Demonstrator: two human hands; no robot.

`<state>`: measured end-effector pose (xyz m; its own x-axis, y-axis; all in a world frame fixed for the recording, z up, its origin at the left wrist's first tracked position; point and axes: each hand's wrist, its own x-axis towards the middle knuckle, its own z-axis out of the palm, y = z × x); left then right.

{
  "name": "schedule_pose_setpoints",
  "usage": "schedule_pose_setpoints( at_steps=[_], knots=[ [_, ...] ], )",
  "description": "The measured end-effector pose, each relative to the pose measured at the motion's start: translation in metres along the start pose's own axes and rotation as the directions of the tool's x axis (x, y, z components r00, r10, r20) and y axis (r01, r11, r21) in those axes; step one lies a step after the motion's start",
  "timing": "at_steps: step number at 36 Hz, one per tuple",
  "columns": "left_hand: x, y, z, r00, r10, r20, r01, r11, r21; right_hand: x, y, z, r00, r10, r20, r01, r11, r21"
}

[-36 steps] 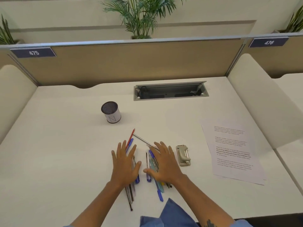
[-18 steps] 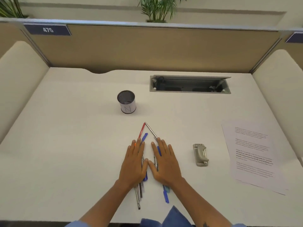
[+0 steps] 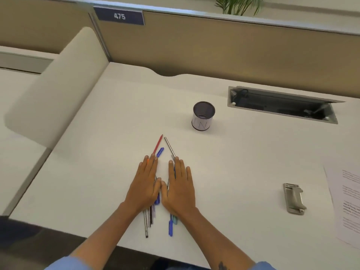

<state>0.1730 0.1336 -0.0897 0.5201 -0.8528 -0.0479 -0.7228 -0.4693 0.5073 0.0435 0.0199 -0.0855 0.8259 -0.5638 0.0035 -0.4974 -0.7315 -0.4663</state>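
Several pens lie bunched on the white desk (image 3: 97, 152) under my two flat hands. My left hand (image 3: 145, 185) presses down on one bundle, from which a red pen (image 3: 158, 144) and a blue pen (image 3: 160, 152) stick out ahead, and dark and grey pens (image 3: 148, 221) stick out behind. My right hand (image 3: 180, 187) lies flat on another bundle; a silver pen (image 3: 169, 146) pokes forward and a blue pen (image 3: 170, 228) trails back. The thumbs nearly touch. A round pen cup (image 3: 203, 116) with a dark mesh rim stands upright beyond the pens.
A grey metal hole punch (image 3: 294, 198) lies to the right, with printed sheets of paper (image 3: 348, 203) at the right edge. An open cable tray (image 3: 282, 105) is recessed at the back right. A beige partition (image 3: 214, 45) labelled 475 closes the back.
My hands have drawn closer together, pushing the two pen bundles toward each other into a narrow V. The view has swung to the left, so everything sits further right.
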Motion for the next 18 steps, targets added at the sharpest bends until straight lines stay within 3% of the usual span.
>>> schedule_pose_setpoints(
  at_steps=[18],
  knots=[
    [-0.038,-0.230,-0.148,0.996,-0.085,-0.024,0.086,0.996,0.037,0.095,-0.236,0.120,0.995,-0.074,0.064,0.070,0.996,0.059]
  ],
)
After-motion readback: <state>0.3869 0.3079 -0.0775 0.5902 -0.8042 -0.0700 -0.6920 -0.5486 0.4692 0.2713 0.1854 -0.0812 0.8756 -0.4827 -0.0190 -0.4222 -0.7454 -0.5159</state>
